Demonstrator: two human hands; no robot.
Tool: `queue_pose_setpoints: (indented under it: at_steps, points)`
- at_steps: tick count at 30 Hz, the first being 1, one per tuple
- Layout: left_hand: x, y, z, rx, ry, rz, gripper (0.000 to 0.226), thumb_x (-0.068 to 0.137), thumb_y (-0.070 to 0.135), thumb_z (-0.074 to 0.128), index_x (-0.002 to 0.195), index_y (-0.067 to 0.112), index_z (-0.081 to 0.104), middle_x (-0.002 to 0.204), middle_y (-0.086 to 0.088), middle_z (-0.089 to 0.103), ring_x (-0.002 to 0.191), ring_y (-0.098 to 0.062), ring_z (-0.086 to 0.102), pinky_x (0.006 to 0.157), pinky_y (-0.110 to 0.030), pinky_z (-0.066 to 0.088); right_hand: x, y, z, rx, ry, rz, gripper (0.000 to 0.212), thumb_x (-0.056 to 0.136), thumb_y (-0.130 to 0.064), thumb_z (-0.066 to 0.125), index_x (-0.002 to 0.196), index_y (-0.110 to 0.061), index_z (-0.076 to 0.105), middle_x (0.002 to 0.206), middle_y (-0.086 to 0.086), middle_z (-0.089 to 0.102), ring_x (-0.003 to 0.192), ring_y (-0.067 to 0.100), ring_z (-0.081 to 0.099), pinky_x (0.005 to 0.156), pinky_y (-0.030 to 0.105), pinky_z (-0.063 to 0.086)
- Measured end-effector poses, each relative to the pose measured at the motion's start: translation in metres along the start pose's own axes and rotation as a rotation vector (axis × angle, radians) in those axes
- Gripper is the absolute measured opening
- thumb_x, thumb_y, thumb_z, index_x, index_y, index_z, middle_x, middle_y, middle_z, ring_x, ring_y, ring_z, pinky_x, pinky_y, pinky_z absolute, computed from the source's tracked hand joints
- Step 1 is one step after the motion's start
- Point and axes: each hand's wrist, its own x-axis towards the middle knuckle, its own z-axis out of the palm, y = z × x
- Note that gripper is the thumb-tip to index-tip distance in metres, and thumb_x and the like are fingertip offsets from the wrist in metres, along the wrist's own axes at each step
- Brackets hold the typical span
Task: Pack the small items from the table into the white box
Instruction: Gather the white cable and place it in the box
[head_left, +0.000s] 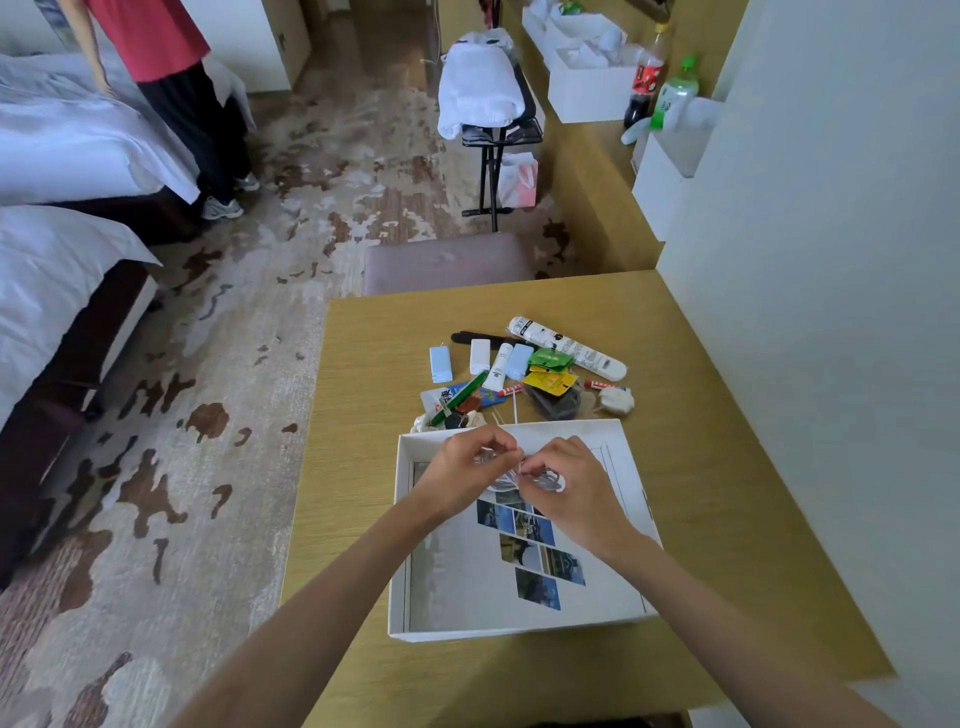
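The white box (400, 540) lies open on the wooden table (727, 519), with a printed sheet of small photos (535, 551) on its bottom. Over the box's far half, my left hand (470, 467) and my right hand (576, 488) meet and pinch a small clear plastic packet with a white cord (511, 475) between their fingertips. Beyond the box sits a heap of small items: a light blue box (440, 364), a white tube (500, 366), a green pen (460, 397), green and yellow sachets (550, 369), a long white packet (569, 345) and a dark pouch (556, 402).
A padded stool (447, 262) stands at the table's far edge. A white wall (831, 312) borders the table on the right. Beds (57, 249) lie to the left, where a person in a red top (156, 36) stands. Bottles (675, 93) and white boxes sit on a far counter.
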Motion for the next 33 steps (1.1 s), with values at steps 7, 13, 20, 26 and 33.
queue_pose_setpoints:
  at_steps: [7, 13, 20, 26, 33]
  points:
    - [0.005, -0.003, 0.004, 0.177, -0.021, 0.044, 0.012, 0.091, 0.026, 0.062, 0.091, 0.016, 0.069, 0.089, 0.007, 0.069, 0.086, -0.006, 0.061, 0.079, -0.022, 0.048, 0.004, 0.010, -0.001, 0.020, -0.092, 0.125, 0.005, 0.081, -0.014, 0.072, 0.082, -0.017, 0.069, 0.082, -0.005, 0.067, 0.078, 0.010, 0.057, 0.071, 0.033, 0.051]
    - [0.009, -0.005, 0.005, 0.169, 0.058, 0.089, 0.007, 0.090, 0.023, 0.062, 0.085, 0.019, 0.066, 0.085, 0.008, 0.067, 0.083, -0.004, 0.061, 0.079, -0.018, 0.047, 0.012, 0.018, 0.000, 0.079, -0.151, 0.135, 0.004, 0.082, -0.014, 0.072, 0.084, -0.018, 0.071, 0.082, -0.006, 0.066, 0.080, 0.008, 0.059, 0.074, 0.028, 0.049]
    - [0.010, -0.028, -0.004, 0.208, -0.003, 0.080, 0.008, 0.089, 0.019, 0.064, 0.084, 0.013, 0.065, 0.081, 0.006, 0.066, 0.076, 0.000, 0.060, 0.075, -0.008, 0.046, 0.022, 0.026, 0.009, -0.102, -0.288, -0.010, 0.001, 0.082, -0.022, 0.073, 0.083, -0.021, 0.073, 0.085, -0.009, 0.069, 0.083, 0.009, 0.056, 0.073, 0.028, 0.048]
    - [0.004, -0.048, -0.003, 0.323, -0.060, -0.008, 0.011, 0.089, 0.032, 0.060, 0.087, 0.022, 0.064, 0.088, 0.014, 0.065, 0.087, -0.001, 0.060, 0.079, -0.021, 0.048, 0.021, 0.034, 0.019, -0.217, -0.377, -0.037, 0.009, 0.083, -0.023, 0.074, 0.086, -0.015, 0.073, 0.093, -0.002, 0.069, 0.089, 0.015, 0.056, 0.075, 0.025, 0.044]
    - [0.004, -0.062, -0.002, 0.286, -0.045, -0.107, 0.004, 0.087, 0.034, 0.062, 0.087, 0.030, 0.063, 0.090, 0.011, 0.066, 0.086, 0.000, 0.061, 0.076, -0.020, 0.049, 0.011, 0.044, 0.020, -0.290, -0.355, 0.020, 0.021, 0.083, -0.030, 0.073, 0.101, -0.021, 0.069, 0.105, -0.003, 0.064, 0.098, 0.014, 0.055, 0.082, 0.025, 0.045]
